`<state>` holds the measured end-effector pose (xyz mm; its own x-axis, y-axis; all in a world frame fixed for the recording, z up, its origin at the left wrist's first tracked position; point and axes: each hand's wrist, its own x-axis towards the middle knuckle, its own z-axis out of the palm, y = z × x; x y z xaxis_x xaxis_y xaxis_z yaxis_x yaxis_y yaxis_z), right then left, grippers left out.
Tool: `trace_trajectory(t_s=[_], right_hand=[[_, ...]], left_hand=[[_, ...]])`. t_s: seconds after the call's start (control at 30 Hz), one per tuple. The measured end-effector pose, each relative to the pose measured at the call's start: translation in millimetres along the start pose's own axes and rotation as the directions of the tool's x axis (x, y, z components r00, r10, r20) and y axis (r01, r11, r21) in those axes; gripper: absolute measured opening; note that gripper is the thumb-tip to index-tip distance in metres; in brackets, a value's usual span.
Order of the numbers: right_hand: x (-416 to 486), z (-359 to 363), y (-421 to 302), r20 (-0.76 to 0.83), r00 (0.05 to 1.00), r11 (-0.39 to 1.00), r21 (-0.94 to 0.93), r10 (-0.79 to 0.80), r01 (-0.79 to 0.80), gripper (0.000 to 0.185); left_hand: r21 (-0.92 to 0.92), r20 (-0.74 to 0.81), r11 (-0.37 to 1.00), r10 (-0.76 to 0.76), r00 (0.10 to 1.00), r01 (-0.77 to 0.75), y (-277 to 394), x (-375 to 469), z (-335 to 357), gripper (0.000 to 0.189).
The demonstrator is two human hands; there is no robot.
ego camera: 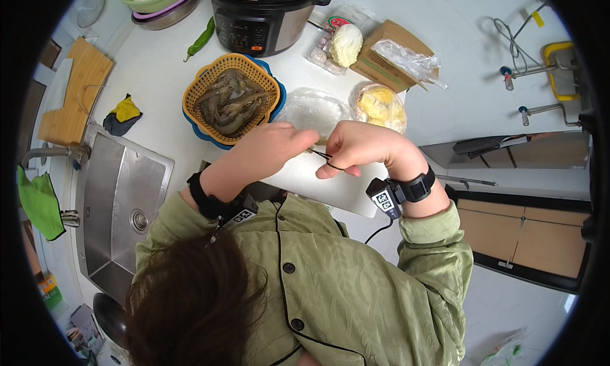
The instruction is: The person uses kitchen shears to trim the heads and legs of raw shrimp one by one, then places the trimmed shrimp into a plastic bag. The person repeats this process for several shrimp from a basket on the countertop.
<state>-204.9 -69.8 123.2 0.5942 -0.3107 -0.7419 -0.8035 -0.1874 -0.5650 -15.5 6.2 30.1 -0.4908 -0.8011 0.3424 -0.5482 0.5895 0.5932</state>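
My left hand (274, 152) and my right hand (364, 147) meet over the counter's front edge. Between them stretches a thin black cord (322, 154), looped round fingers of my right hand and running to the fingertips of my left. Its ends are partly hidden. Just beyond the hands lies a clear plastic bag (314, 109). To its left, raw shrimp (233, 101) fill an orange plastic colander (190, 90), set in a blue basin (206, 138). Right of the bag is a plastic-wrapped pack of yellow food (380, 104).
Behind stand an electric pressure cooker (262, 20), a green pepper (200, 39), a cabbage (346, 45) and a cardboard box (395, 56). At left are a steel sink (128, 194), a wooden board (78, 94) and a yellow-black cloth (123, 116).
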Motion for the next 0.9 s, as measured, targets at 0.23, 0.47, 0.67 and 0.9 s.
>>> trace_trajectory(t_s=[0.23,0.47,0.67,0.9], right_hand=[[11.1,-5.9,9.3,-0.018,0.998,0.993,-0.096,0.064,-0.065,0.033],[10.7,-7.6,63.8,-0.149,0.982,0.987,-0.094,0.113,-0.127,0.017],[-12.6,12.0,97.8,-0.346,0.914,0.948,0.299,0.211,-0.106,0.023],[24.3,51.8,131.3,-0.622,0.726,0.778,0.597,0.293,0.196,0.038]], left_hand=[[0.043,0.046,0.999,-0.003,0.999,0.001,-6.7,10.2,9.1,0.02],[0.016,0.052,0.99,-0.142,0.988,0.142,-35.9,34.2,37.5,0.026],[0.06,-0.106,0.983,-0.167,0.98,0.174,-54.7,53.2,67.4,0.028],[0.233,-0.103,0.887,-0.386,0.917,0.4,-97.7,29.6,52.6,0.011]])
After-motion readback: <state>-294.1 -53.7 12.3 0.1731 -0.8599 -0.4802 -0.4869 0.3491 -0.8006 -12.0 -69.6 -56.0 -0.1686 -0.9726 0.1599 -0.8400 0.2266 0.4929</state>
